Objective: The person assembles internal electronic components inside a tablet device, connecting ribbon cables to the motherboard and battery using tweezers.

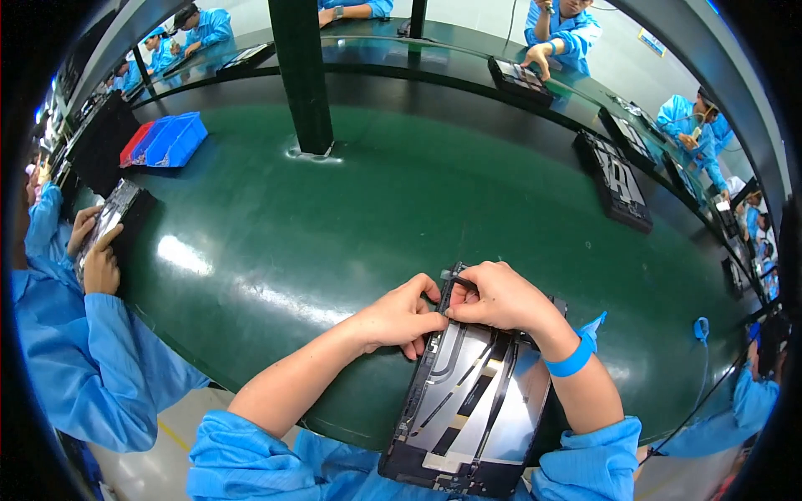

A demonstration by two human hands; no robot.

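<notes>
An opened tablet (522,409) lies at the near edge of the table, its silver inside facing up with dark ribbon cables and a black frame. At the frame's upper left edge my left hand (399,317) is closed, thumb on the rim and the other fingers curled beside it. My right hand (501,296) bends over the top left corner, thumb and fingers pinched together close to the left thumb. What the right fingertips pinch is too small and too covered to make out. A blue strap (572,359) circles my right wrist.
Red and blue bins (175,140) stand at the far left. A black post (301,83) rises from the green table (376,200). Another opened device (614,179) lies at the far right. On the left, a co-worker's hands (100,259) hold a similar device. A blue cord clip (701,329) lies right.
</notes>
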